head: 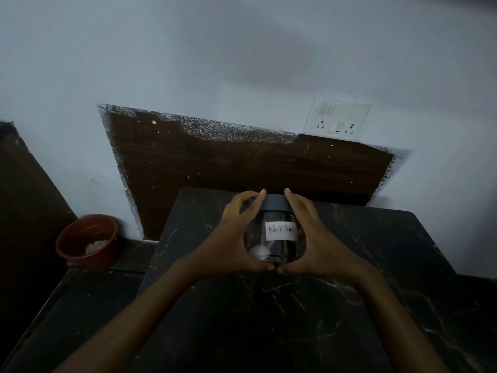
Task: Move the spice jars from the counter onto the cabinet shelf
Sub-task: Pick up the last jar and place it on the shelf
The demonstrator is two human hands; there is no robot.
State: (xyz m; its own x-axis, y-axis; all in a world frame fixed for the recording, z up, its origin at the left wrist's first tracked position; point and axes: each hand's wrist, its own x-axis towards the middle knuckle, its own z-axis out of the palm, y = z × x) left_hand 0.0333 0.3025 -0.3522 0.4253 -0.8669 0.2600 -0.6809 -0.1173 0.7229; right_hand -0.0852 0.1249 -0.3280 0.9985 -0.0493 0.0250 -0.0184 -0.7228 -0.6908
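At the far left a red plastic pot (80, 261) sits on a lower dark ledge against the pale wall, with something pale lying inside it. Just right of it a dark wood-grain panel (215, 162) covers the lower wall, its edges flecked with paint.

In front of the panel is the black marble counter (269, 319). Over its far half, the left hand (236, 238) curls round the left side of a black pepper jar (279, 250). Its index fingertip is at the grey lid (276, 203) and its thumb is under the base.

The jar is clear glass. Its long axis runs from the base, nearest the person, to the lid, which points toward the wall. Its handwritten white label (281, 230) faces the camera. I cannot tell whether the jar rests on the counter or is lifted.

The right hand (314, 235) mirrors the left, gripping the jar's right side, and the two thumbs meet below the base. Up on the wall to the right is a white socket plate (340, 117).
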